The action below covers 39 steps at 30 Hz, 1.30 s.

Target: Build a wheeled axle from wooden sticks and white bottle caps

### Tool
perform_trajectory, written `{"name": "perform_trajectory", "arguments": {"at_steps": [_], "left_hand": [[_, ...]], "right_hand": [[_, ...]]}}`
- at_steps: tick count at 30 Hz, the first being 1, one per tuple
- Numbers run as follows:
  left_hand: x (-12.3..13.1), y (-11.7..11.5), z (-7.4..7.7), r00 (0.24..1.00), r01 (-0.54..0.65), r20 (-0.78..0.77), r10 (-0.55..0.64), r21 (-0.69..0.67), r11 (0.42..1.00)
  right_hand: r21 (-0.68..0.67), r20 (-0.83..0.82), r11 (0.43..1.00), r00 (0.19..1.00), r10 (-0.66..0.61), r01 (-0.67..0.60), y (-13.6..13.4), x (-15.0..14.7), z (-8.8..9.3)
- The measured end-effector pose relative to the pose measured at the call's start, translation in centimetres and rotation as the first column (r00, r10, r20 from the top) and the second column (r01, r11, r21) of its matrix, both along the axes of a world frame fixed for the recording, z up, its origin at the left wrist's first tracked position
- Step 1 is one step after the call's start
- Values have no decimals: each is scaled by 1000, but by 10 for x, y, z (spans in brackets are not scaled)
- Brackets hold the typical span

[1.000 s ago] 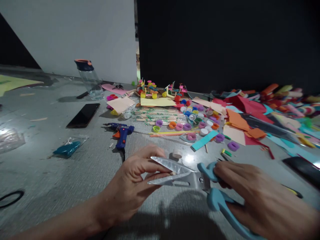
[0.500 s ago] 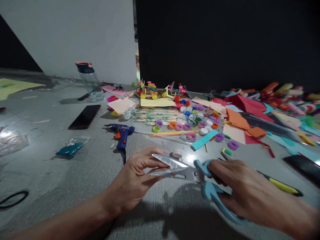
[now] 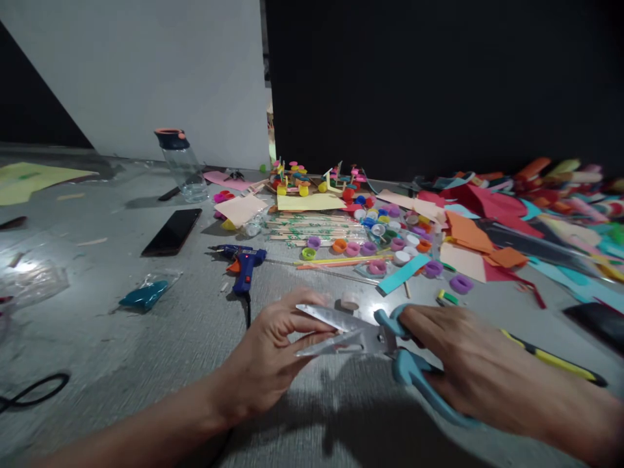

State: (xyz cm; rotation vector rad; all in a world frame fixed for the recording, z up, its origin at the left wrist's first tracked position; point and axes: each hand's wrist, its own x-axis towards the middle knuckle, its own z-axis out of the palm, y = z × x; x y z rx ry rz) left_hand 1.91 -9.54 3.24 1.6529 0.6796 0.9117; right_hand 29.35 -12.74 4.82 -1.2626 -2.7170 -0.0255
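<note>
Scissors with light blue handles (image 3: 414,370) are gripped in my right hand (image 3: 463,357), their blades apart and pointing left. Behind the blades, my left hand (image 3: 273,351) has its fingers pinched together; whatever small thing lies between the fingertips is mostly hidden by the metal. A small pale roll (image 3: 350,301) stands on the grey surface (image 3: 160,364) just beyond the blades. Left of it lies a blue glue gun (image 3: 246,263), its cord running down behind my left hand.
A phone (image 3: 172,232), a clear bottle (image 3: 185,169) and a bag of teal material (image 3: 145,294) are at left. Wrapped sticks (image 3: 314,227), bottle caps (image 3: 369,249) and orange paper (image 3: 468,232) spread beyond my hands. A yellow-black cutter (image 3: 556,359) lies behind my right wrist.
The view has shifted slightly, so the objects on the surface appear a little further right. The scissors remain parted, with their blades slightly changed in angle at my left fingertips.
</note>
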Motion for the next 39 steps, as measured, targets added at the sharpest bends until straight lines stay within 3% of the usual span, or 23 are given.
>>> {"name": "perform_trajectory", "arguments": {"at_steps": [5,13,18,23,30,32,35,39], "left_hand": [[2,4,-5,1000,1,-16,-3,-141,990],[4,9,-7,1000,18,-20,-23,-210,978],[3,7,-6,999,-1,-43,-6,-154,988],[4,6,-3,995,-16,-97,3,-130,991],[6,8,-10,999,-41,0,43,-327,944],[5,9,-8,997,-73,-37,64,-302,950],[2,10,-1,996,-77,-65,67,-162,984],[-1,10,2,997,-62,-45,58,-82,995]], "right_hand": [[-17,-21,999,999,27,-27,6,1,-3],[-133,-13,991,1000,-12,10,17,1,-4],[-51,-12,998,1000,-27,26,20,-6,-1],[-51,23,999,1000,-1,2,21,-11,5],[-84,-17,996,1000,8,-9,26,-2,-9],[-86,-39,996,999,-21,18,28,0,-9],[-104,-86,992,993,-76,66,27,3,-3],[-210,-151,974,982,-112,79,16,7,8]]}}
